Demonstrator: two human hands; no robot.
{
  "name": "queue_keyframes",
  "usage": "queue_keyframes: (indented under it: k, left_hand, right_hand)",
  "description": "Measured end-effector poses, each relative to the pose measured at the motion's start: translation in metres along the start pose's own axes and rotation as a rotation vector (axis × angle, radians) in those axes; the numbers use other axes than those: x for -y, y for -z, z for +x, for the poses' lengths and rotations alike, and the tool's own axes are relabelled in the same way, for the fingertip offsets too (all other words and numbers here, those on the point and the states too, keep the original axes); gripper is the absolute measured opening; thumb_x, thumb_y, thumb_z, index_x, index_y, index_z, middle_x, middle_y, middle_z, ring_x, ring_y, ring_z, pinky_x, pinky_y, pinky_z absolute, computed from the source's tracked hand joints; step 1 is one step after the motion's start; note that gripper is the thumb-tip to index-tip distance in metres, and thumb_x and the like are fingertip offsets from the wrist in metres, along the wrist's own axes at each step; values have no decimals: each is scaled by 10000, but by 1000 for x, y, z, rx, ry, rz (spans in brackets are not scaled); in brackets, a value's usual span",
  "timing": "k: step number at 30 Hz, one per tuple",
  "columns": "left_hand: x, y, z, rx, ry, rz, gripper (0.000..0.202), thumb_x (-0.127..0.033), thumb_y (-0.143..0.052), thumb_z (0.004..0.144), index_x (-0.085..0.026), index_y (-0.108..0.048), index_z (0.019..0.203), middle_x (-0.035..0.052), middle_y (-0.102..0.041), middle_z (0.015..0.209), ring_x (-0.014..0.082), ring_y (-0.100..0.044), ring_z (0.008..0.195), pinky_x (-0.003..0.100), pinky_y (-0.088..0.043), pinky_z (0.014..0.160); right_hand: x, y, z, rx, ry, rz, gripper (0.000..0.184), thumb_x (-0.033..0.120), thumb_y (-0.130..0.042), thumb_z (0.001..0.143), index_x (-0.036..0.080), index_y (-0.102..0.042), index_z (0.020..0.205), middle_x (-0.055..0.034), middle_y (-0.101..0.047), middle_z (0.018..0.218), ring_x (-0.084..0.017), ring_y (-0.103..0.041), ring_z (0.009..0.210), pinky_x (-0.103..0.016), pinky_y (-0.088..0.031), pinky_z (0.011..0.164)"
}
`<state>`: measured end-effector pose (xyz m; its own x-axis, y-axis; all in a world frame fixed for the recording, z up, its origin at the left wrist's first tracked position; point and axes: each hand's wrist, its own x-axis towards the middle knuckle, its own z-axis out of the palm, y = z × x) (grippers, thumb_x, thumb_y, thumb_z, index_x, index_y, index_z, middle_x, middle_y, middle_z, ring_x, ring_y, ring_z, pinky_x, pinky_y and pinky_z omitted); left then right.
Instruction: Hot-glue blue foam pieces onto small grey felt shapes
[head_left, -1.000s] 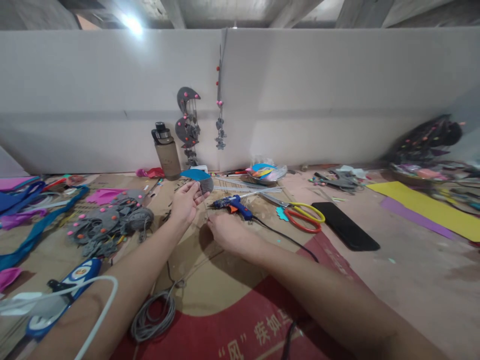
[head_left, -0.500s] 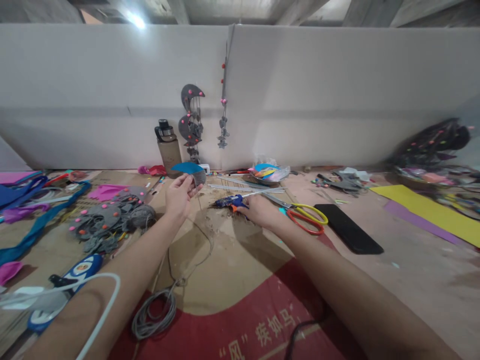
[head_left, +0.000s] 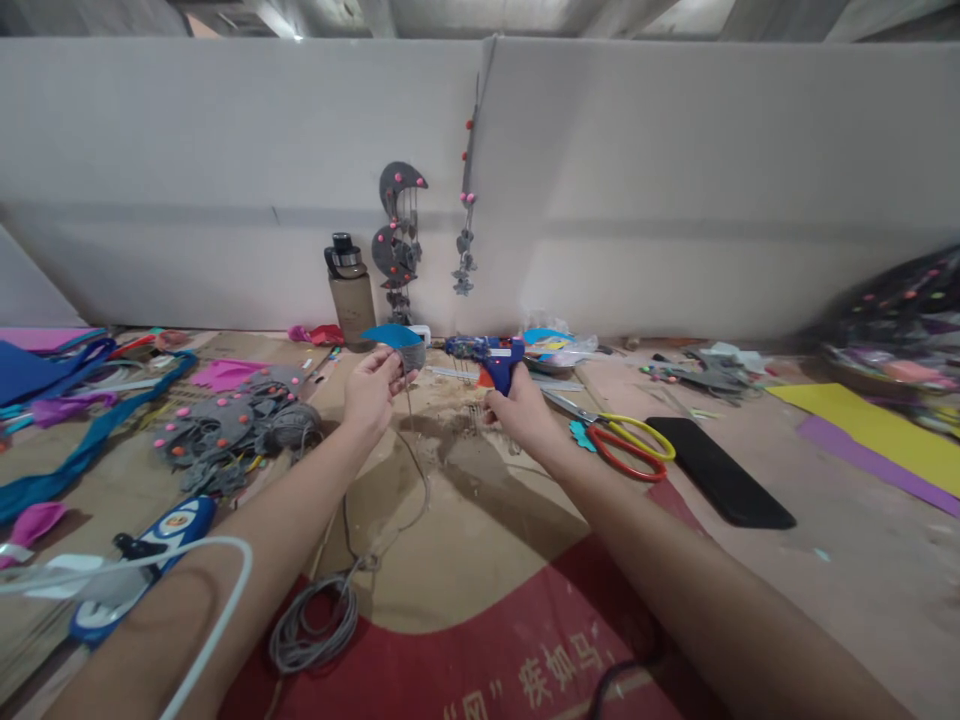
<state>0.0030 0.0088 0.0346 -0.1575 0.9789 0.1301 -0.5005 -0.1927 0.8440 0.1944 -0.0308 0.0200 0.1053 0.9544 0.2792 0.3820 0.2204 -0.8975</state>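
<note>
Between the fingers of my left hand (head_left: 373, 390) is a blue felt piece (head_left: 392, 335) partly wrapped in grey cord (head_left: 412, 356). The cord hangs from it and runs down to a loose coil (head_left: 313, 625) on the cardboard. My right hand (head_left: 517, 405) is closed round the handle of a blue hot glue gun (head_left: 491, 352), raised above the table with its nozzle pointing left toward the felt piece. A small gap separates nozzle and felt. Scissors (head_left: 630, 445) with red and yellow handles lie just right of my right hand.
A black phone (head_left: 720, 472) lies right of the scissors. Grey felt pieces with pink dots (head_left: 225, 425) and a ball of grey yarn (head_left: 294, 426) are on the left. A bottle (head_left: 351, 300) stands by the white partition (head_left: 637, 180). A white cable (head_left: 244, 570) crosses near my left forearm.
My right hand has lifted the glue gun off the cardboard and turned it level, nozzle toward the felt. My left hand keeps its hold. The view has shifted slightly left.
</note>
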Motion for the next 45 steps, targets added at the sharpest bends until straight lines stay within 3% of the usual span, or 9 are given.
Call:
queue_keyframes:
  k: [3,6,10,13,19,28,45]
  left_hand:
    - [2,0,0,9,7,5,200,-182,-729,600,-132,-575,716,-47,-537,603,41,-514,511,329,-550,738]
    - [5,-1,-1,16,10,6,218,-192,-731,591,-126,-573,726,-54,-517,587,31,-481,488,315,-557,703]
    - [8,-5,-3,-10,20,26,210,-194,-725,590,-121,-579,723,-46,-516,579,38,-477,485,289,-558,650]
    - [9,-7,-5,-40,31,28,209,-195,-725,588,-124,-583,724,-50,-505,556,37,-461,465,281,-554,629]
    - [10,-10,-9,-45,39,38,187,-204,-720,596,-128,-582,695,-64,-465,497,34,-428,440,287,-549,633]
    - [14,-11,-9,-50,32,67,185,-197,-730,583,-128,-621,716,-37,-524,572,47,-482,493,277,-546,643]
    - [14,-12,-10,-73,-3,53,177,-204,-706,598,-128,-610,727,-2,-590,674,77,-545,573,281,-550,608]
  right_hand:
    - [13,-6,-8,68,90,161,363,270,-499,758,188,-426,1104,-27,-576,799,-129,-536,541,-256,-443,452]
    - [21,-7,-14,100,179,153,307,324,-509,787,191,-483,1063,-29,-597,824,-134,-542,602,-278,-471,544]
    - [25,-5,-16,20,277,60,302,290,-511,798,195,-518,1084,-59,-615,994,-182,-576,852,-339,-455,802]
    - [23,-6,-17,-33,323,-35,285,273,-516,793,190,-531,1066,-68,-609,1017,-207,-558,930,-355,-412,872]
    - [21,-9,-20,-44,332,-149,324,253,-480,807,186,-499,1123,-73,-613,1003,-214,-557,889,-354,-410,846]
    - [24,-9,-23,-2,311,-252,354,284,-452,831,179,-455,1169,-94,-607,995,-235,-561,879,-363,-430,783]
    - [23,-9,-24,-49,299,-246,293,265,-449,829,193,-481,1111,-87,-602,999,-212,-565,825,-353,-446,759]
